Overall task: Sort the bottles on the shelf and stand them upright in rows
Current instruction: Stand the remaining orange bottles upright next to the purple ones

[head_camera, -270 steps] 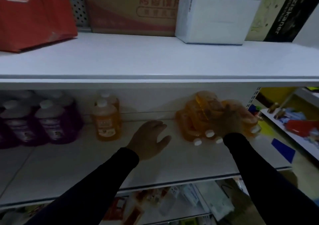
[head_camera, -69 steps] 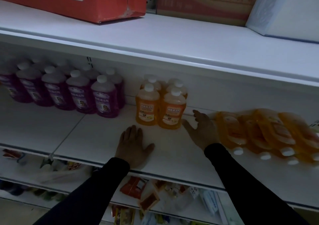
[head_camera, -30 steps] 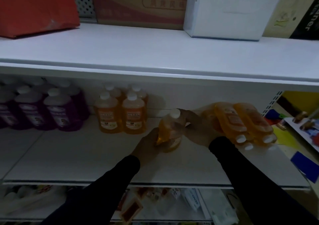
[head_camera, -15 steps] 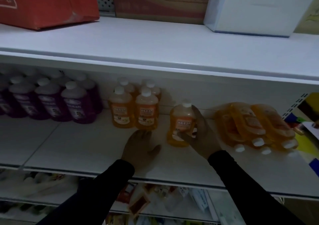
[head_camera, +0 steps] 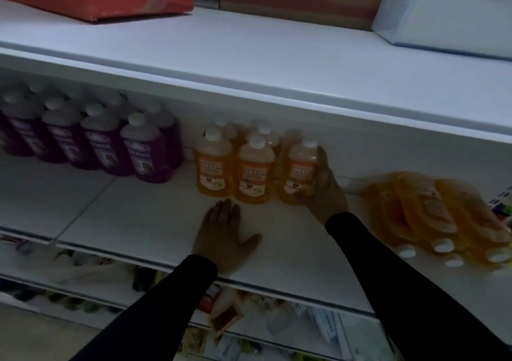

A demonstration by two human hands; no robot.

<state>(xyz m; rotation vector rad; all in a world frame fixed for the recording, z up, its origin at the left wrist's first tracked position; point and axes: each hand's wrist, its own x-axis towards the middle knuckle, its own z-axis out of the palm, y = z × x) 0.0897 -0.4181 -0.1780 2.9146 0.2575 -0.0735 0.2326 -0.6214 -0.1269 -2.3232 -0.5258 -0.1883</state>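
Roughly midway, I judged: purple bottles (head_camera: 91, 139) stood in rows far left, four orange bottles (head_camera: 235, 164) upright mid-shelf. My right hand (head_camera: 324, 191) wrapped a fifth bottle (head_camera: 300, 172), upright just right of them, cap up, long axis vertical. Left hand (head_camera: 224, 236) lay spread flat on the shelf (head_camera: 138, 222). The pile (head_camera: 432, 214) at right lay flat, caps toward me.

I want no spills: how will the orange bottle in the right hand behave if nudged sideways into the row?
The orange bottle looks full, so probably heavy for its size. It stands tall on a narrow base, so a high push may tip it. The right hand grips its side; a low push on the smooth shelf should slide it.
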